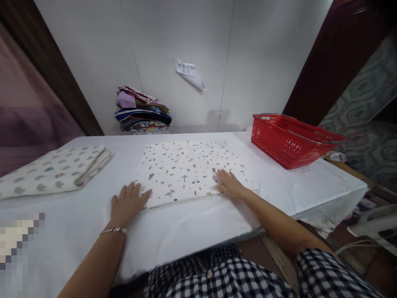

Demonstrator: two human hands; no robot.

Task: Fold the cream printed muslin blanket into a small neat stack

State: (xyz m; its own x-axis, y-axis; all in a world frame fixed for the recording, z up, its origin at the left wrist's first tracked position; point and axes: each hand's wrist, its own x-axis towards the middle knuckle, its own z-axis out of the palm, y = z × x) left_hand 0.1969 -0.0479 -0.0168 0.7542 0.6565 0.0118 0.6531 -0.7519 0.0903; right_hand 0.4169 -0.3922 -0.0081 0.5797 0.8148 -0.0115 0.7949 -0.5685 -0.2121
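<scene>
A white cloth (pixel 190 167) with small printed motifs lies flat, its near edge looking folded, on the white-covered table (pixel 186 231) in front of me. My left hand (pixel 129 203) rests palm down at the cloth's near left corner, fingers spread and the thumb reaching its edge. Towards the near right part of the same cloth, my right hand (pixel 229 183) lies flat on top with the fingers stretched out. Neither hand grips anything.
A thicker folded cloth (pixel 56 171) with grey motifs lies at the left. Behind the table's far edge stands a stack of folded fabrics (pixel 142 114). A red plastic basket (pixel 288 138) with metal handles sits at the back right. A paper note (pixel 187 70) hangs on the wall.
</scene>
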